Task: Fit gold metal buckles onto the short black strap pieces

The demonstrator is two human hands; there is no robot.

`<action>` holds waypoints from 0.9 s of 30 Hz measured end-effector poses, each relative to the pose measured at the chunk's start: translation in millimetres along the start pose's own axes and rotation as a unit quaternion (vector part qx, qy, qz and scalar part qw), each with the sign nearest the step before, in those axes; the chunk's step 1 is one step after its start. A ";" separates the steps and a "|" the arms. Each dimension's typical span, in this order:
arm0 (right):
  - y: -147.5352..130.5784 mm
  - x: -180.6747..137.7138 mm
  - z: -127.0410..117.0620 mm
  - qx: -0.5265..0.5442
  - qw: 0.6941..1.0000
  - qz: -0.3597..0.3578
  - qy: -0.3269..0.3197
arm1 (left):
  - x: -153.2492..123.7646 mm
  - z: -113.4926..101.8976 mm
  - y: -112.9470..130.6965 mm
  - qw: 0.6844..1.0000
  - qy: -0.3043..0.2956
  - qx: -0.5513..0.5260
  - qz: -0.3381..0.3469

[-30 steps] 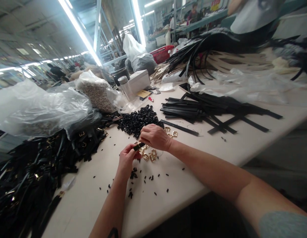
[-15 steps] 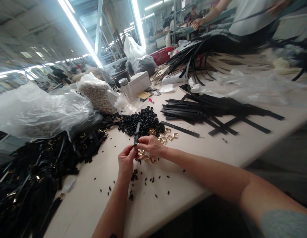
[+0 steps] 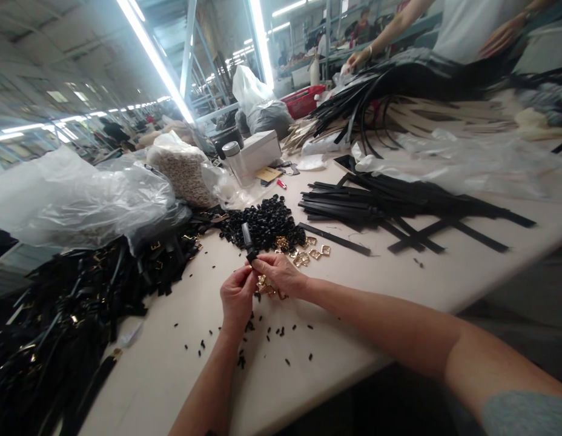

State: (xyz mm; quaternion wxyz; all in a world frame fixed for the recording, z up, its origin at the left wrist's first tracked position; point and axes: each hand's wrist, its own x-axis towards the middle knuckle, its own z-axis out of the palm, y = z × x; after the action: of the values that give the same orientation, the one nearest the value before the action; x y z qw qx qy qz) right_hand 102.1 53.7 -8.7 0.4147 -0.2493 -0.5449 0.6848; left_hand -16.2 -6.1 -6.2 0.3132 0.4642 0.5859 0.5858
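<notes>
Between my two hands is a short black strap (image 3: pixel 247 236), its free end pointing away from me. My left hand (image 3: pixel 237 294) is closed at the near end of it, thumb and fingers pinched together. Fingers of my right hand (image 3: pixel 281 272) grip the strap from the right side, just beyond the left fingertips. My fingers cover the near end of the strap. Gold buckles (image 3: pixel 265 284) lie partly hidden behind my right hand, with more gold buckles (image 3: pixel 303 258) just past it. A heap of small black loops (image 3: pixel 263 219) sits beyond the strap.
A big pile of black straps with gold buckles (image 3: pixel 58 315) fills the left side. Cut black strips (image 3: pixel 344 203) lie to the right. Small black bits (image 3: pixel 281 330) are scattered nearby. Plastic bags (image 3: pixel 90 194) and a clear bottle (image 3: pixel 235 162) stand behind. A co-worker's hand (image 3: pixel 358 59) is at the far right.
The strap has tilted leftward at its far end, and my right fingers have shifted along it. The co-worker's hand has moved lower, onto something whitish. The whole view has shifted slightly.
</notes>
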 end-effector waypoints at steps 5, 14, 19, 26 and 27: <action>-5.0 3.3 -11.2 -0.111 0.992 -0.058 0.010 | -0.5 -3.2 -4.7 0.998 -0.037 0.048 -0.006; -4.3 22.6 -43.3 -0.134 0.988 -0.048 0.054 | 73.1 -45.8 -7.4 0.987 -0.013 0.160 0.009; -1.3 23.1 -45.9 -0.213 0.974 -0.062 0.041 | 112.9 -35.5 -24.1 0.896 -0.080 0.411 0.148; -6.8 19.1 -42.3 -0.251 0.965 -0.059 0.039 | 126.1 -24.8 -28.8 0.786 -0.101 0.568 0.223; -8.1 18.2 -41.4 -0.257 0.964 -0.059 0.038 | 125.8 -25.7 -27.9 0.779 -0.102 0.577 0.224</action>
State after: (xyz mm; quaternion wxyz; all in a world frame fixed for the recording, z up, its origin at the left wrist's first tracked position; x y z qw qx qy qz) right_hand 127.7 91.8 -10.7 0.3972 -0.3406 -0.7000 0.4860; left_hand -91.5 101.5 -8.2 -0.0948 0.7334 0.6582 0.1412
